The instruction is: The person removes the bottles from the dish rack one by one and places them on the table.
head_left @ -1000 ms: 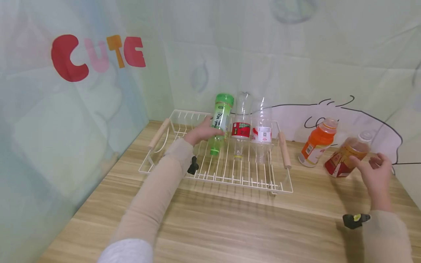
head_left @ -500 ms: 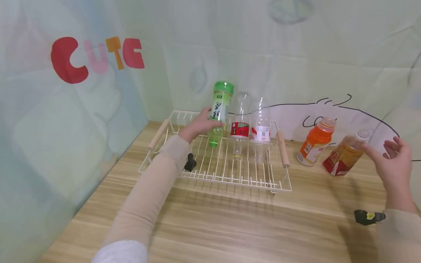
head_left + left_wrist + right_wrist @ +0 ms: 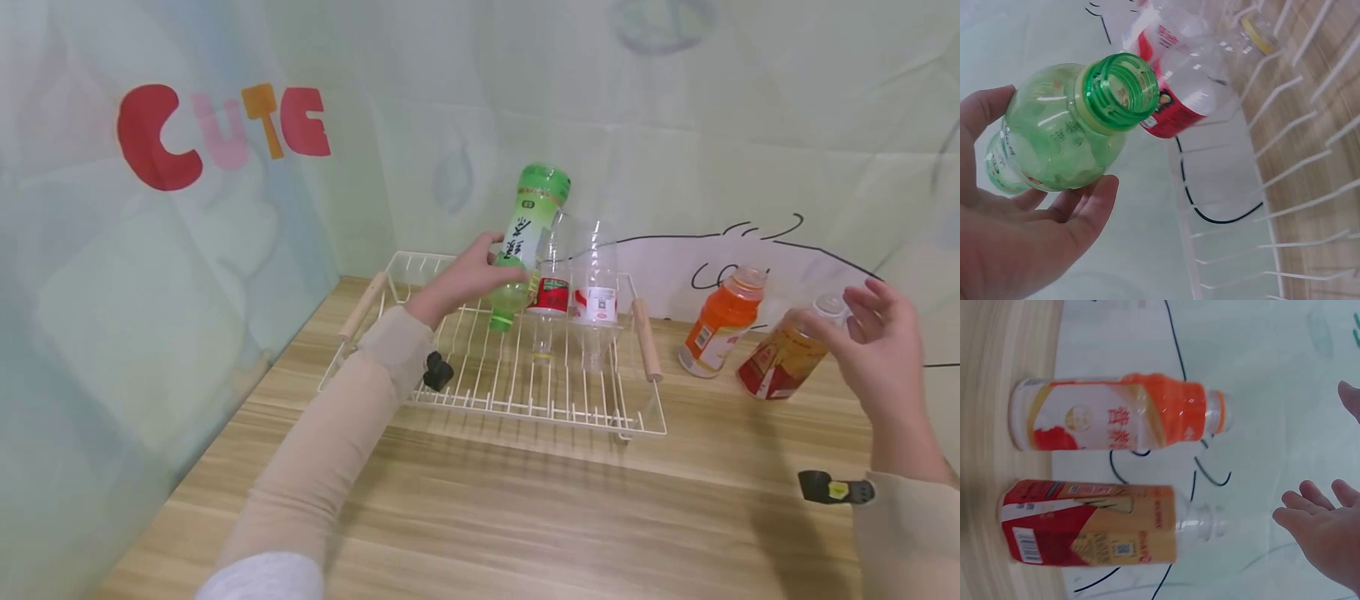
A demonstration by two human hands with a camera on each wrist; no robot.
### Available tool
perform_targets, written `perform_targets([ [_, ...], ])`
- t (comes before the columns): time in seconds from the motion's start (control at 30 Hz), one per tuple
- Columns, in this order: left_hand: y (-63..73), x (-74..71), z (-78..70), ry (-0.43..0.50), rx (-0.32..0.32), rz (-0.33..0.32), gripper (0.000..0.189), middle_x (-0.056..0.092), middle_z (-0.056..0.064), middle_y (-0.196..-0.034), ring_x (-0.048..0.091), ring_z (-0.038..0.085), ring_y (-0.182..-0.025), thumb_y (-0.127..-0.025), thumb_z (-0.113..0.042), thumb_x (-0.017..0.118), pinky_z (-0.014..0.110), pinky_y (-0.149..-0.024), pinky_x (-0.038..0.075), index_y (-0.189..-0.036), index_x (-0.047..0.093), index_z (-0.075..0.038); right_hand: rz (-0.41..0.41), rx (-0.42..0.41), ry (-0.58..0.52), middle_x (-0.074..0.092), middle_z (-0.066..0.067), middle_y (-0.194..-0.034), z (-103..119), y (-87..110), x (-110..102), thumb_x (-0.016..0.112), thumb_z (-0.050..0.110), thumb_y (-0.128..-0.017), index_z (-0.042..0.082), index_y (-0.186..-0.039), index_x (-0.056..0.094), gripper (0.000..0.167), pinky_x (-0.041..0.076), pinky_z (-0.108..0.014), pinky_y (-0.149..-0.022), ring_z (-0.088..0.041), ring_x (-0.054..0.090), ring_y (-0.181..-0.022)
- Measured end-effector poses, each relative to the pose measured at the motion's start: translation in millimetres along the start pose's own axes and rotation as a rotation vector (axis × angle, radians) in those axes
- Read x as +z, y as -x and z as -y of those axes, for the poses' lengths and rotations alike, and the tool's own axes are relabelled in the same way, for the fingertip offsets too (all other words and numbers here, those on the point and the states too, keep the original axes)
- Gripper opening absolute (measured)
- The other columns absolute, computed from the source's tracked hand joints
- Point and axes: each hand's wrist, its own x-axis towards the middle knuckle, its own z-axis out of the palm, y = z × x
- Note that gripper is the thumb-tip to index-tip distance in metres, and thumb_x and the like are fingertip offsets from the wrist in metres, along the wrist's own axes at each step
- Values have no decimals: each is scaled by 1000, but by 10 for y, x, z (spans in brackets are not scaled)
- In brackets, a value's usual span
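Observation:
My left hand (image 3: 472,279) grips a green plastic bottle (image 3: 534,212) upside down above the rack, its base tilted to the right. In the left wrist view the uncapped mouth of that bottle faces the camera, with thumb and fingers curled round its body. Two clear bottles stand inverted in the rack beside it, one with a red label (image 3: 552,295) and one with a white-and-red label (image 3: 596,305). My right hand (image 3: 885,358) hovers with spread fingers near a red-and-gold bottle (image 3: 1091,524), holding nothing. Left of that stands an orange bottle (image 3: 1116,415); both are upright and uncapped.
The white wire rack (image 3: 480,408) with wooden handles (image 3: 647,342) stands on the wood-grain table (image 3: 525,508). A printed cloth (image 3: 480,100) hangs behind and to the left, with coloured letters on it.
The green bottle has risen in my left hand, and its base now leans right towards the red-label bottle. My right hand moved right and up, then slightly back left.

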Motion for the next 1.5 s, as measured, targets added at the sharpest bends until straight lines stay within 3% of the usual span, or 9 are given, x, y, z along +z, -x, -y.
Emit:
perform_targets([
  [0.2,62,-9,-134,-7,31,18,81,51,11,-117,56,27,-102,-85,-27,71,40,-85,51,-150,25,-14,27,-128,18,20,-3,-160,163,92,24,63,32,-92,28,-154,10,82,16,-25,-116,-13,17,-147],
  [0.57,193,84,-273,-11,87,123,77,53,11,-118,58,26,-102,-86,-24,72,37,-84,53,-148,28,-10,100,-289,11,26,-3,-158,450,261,54,67,18,-90,26,-153,15,81,23,-6,-103,-13,21,-146],
  [0.8,280,186,-332,-34,135,205,74,55,14,-117,59,26,-101,-86,-21,71,34,-81,55,-146,30,-7,154,-390,-39,35,-4,-152,538,341,118,70,3,-86,21,-151,23,82,31,-5,-100,-14,26,-144],
  [1.0,326,262,-363,-75,139,259,78,56,12,-116,62,25,-100,-84,-23,72,33,-77,56,-148,28,-10,179,-491,-85,45,8,-137,618,415,188,72,-8,-79,20,-146,32,83,31,-6,-101,-12,34,-140],
  [1.17,364,328,-400,-101,160,305,78,57,12,-120,62,24,-102,-84,-20,73,32,-75,57,-148,30,-10,214,-590,-96,44,12,-136,678,470,224,73,-15,-74,17,-145,33,88,31,-7,-103,-11,35,-140],
  [1.27,392,364,-412,-109,187,331,74,58,12,-118,62,24,-100,-84,-17,72,32,-75,57,-146,33,-9,236,-607,-102,44,10,-137,717,504,242,74,-15,-73,15,-145,34,88,30,-8,-104,-11,34,-140],
  [1.43,447,422,-418,-205,204,347,70,56,8,-115,60,21,-100,-83,-22,73,28,-73,56,-143,38,-13,269,-633,-71,44,7,-139,770,582,257,77,-10,-72,13,-145,35,87,29,-6,-103,-8,34,-139],
  [1.5,463,453,-416,-232,201,363,69,56,8,-116,59,21,-100,-83,-23,73,29,-71,56,-142,39,-13,283,-673,-71,46,8,-139,792,621,268,78,-13,-70,11,-145,36,89,40,-6,-93,-7,34,-139],
])
